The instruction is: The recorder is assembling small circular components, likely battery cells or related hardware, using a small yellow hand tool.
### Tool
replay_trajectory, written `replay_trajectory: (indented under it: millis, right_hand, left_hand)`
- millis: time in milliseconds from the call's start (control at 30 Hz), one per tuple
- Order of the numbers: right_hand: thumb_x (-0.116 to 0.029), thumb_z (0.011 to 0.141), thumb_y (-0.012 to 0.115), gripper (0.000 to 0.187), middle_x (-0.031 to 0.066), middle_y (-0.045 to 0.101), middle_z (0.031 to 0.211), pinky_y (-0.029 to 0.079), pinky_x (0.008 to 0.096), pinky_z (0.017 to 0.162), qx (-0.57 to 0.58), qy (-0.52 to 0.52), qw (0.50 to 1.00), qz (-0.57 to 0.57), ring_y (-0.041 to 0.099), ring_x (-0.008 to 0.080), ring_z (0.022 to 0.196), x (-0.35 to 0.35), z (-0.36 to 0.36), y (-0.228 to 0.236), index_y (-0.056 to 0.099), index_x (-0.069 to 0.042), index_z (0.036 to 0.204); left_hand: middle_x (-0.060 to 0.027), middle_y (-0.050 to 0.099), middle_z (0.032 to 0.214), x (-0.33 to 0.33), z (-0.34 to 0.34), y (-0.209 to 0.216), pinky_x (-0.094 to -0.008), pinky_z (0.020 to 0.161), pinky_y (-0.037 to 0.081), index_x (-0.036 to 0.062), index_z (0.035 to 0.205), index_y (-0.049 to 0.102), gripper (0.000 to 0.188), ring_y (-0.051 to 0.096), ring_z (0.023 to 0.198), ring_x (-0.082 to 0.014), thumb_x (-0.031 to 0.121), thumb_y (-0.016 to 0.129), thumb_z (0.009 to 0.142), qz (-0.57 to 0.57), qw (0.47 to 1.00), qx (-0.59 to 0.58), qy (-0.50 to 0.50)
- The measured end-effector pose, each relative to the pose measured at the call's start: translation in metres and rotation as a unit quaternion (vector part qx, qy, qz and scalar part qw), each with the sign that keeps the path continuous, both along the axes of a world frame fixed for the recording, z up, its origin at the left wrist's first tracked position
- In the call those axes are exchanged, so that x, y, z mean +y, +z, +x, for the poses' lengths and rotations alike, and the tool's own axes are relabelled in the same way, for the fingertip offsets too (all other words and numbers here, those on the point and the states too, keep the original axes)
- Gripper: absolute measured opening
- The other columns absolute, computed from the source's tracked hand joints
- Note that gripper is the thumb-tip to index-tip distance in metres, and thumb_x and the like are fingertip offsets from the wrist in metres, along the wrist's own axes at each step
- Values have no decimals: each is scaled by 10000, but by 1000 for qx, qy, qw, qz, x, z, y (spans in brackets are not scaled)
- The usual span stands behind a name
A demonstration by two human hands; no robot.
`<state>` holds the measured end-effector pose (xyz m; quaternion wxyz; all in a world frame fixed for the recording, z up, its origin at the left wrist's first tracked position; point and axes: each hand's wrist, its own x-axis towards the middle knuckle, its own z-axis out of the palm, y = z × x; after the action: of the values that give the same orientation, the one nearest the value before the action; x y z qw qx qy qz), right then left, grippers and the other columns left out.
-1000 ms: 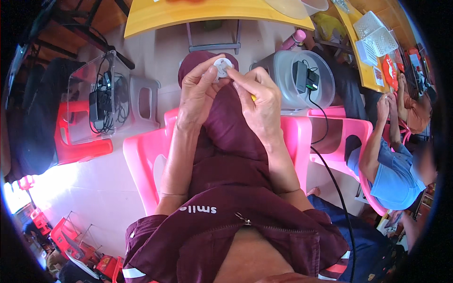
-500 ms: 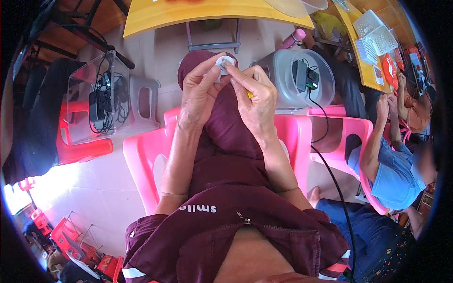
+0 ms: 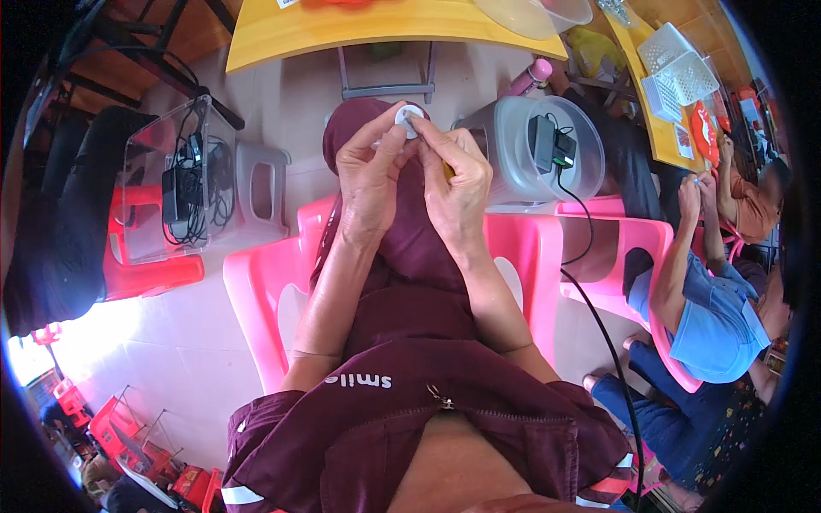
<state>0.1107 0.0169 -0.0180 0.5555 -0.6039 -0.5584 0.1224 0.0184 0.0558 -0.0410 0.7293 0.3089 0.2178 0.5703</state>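
a yellow table (image 3: 393, 27) lies ahead, its near edge bowed; a pink chair (image 3: 253, 278), next in size, brackets a maroon-clad lap (image 3: 410, 312). smaller are a clear tub (image 3: 506, 162), ahead and right of the lap, and a clear bowl (image 3: 513, 24) by the table's near right corner. the left hand (image 3: 368, 175) and right hand (image 3: 460, 177) meet in the air, short of that near edge. the right fingers curl together around a yellow piece (image 3: 448, 171) (mostly hidden in the palm), tips at the right side of a small white disc (image 3: 404, 118), clamped by the left thumb and fingers.
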Motion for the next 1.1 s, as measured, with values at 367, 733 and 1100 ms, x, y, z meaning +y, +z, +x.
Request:
replay_trajectory:
  millis: [367, 733, 1100]
  right_hand:
    - [79, 791, 609, 312, 30, 505, 685, 387, 242, 524, -40, -51, 998, 7, 464, 102, 595, 4, 7, -7, 683, -63, 1058]
    - [67, 790, 613, 323, 49, 520, 685, 395, 256, 528, -31, -37, 999, 6, 479, 118, 594, -2, 14, -4, 683, -82, 1068]
    - [61, 795, 613, 313, 45, 528, 673, 387, 247, 494, 21, -10, 1000, -18, 475, 95, 551, -3, 19, -7, 686, -85, 1062]
  left_hand:
    - [-65, 629, 1067, 5, 13, -7, -258, 800, 521, 9, 1139, 609, 264, 607, 921, -126, 54, 598, 879, 31, 996, 73, 38]
    - [-128, 613, 1116, 5, 15, -11, -330, 897, 498, -12, 1181, 560, 289, 595, 1022, -197, 103, 541, 916, -33, 999, -21, -36]
    - [-109, 616, 1117, 4, 15, -8, -336, 895, 503, 2, 1167, 575, 277, 593, 1027, -187, 101, 553, 909, -21, 999, -14, -35]
